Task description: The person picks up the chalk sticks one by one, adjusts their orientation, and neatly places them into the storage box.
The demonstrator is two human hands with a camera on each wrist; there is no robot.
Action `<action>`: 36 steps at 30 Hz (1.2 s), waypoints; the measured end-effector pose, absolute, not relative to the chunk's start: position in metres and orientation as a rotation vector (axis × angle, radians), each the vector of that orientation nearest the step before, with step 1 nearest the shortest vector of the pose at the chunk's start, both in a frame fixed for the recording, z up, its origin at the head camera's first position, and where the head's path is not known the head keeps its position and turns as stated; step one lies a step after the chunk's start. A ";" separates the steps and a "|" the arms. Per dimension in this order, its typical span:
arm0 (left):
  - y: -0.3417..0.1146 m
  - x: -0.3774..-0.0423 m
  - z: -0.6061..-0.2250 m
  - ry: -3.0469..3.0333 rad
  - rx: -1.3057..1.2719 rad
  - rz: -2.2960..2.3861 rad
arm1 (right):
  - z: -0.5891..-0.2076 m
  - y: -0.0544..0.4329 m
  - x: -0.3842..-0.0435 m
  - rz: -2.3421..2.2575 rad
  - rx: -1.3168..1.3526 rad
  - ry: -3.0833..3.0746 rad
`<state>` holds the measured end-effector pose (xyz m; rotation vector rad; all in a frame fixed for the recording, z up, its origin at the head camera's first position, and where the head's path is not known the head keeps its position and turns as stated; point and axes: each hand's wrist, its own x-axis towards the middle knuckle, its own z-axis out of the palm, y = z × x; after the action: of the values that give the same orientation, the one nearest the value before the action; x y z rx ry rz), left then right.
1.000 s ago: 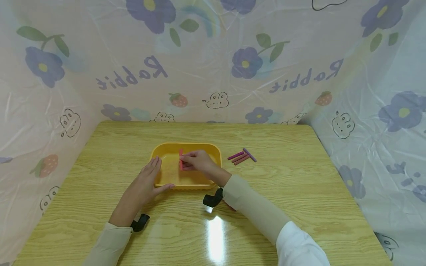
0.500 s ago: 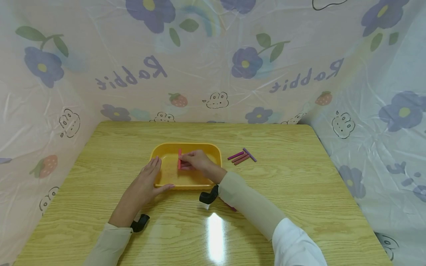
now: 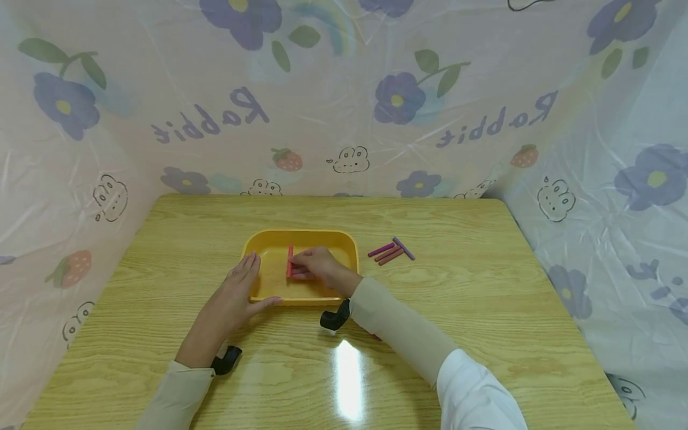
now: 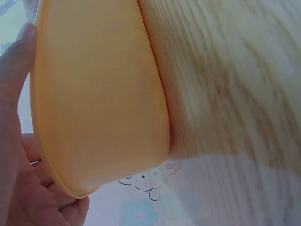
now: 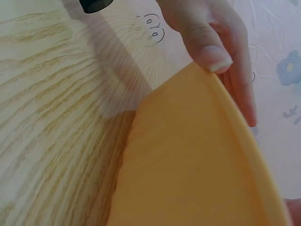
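In the head view, a yellow tray [image 3: 309, 302] stands on the table. My left hand [image 3: 236, 286] rests on its left near corner, thumb along the near rim and the other fingers straight over the left rim. The left wrist view shows the tray's outer wall [image 4: 99, 94] beside the left thumb [image 4: 16, 70]. My right hand [image 3: 319, 266] is inside the tray, pinching a thin red crayon-like stick [image 3: 291, 254] that points away from me. In the right wrist view, the tray wall [image 5: 174, 150] hides most of the right hand [image 5: 295, 212], and the stick is out of sight.
Several similar sticks [image 3: 388, 255] in magenta, reddish-brown and purple lie right of the tray on the wooden table [image 3: 457, 269]. Another reddish piece [image 3: 378, 338] peeks out beside the right forearm. Black wrist mounts [image 3: 334, 316] hang near both wrists. Patterned sheeting surrounds the table.
My right hand has shifted slightly left and a little nearer inside the tray with the red stick. The left hand stays on the tray's corner. The head view has tilted very slightly.
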<state>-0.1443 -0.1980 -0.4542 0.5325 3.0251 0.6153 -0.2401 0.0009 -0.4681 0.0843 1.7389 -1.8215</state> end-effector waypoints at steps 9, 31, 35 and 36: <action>-0.197 -0.143 -0.453 3.023 0.535 0.625 | -0.467 0.000 -0.238 -1.782 0.097 1.775; -0.197 -0.143 -0.454 3.029 0.539 0.643 | -0.475 -0.003 -0.241 -1.667 0.124 1.938; -0.197 -0.143 -0.453 3.025 0.540 0.651 | -0.475 -0.003 -0.241 -1.667 0.128 1.949; -0.197 -0.143 -0.453 3.025 0.541 0.652 | -0.475 -0.003 -0.242 -1.668 0.129 1.950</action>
<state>-0.1434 -0.1971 -0.4531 0.5411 3.0255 0.6517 -0.2416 -0.0031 -0.4754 0.1294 1.9501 -1.6684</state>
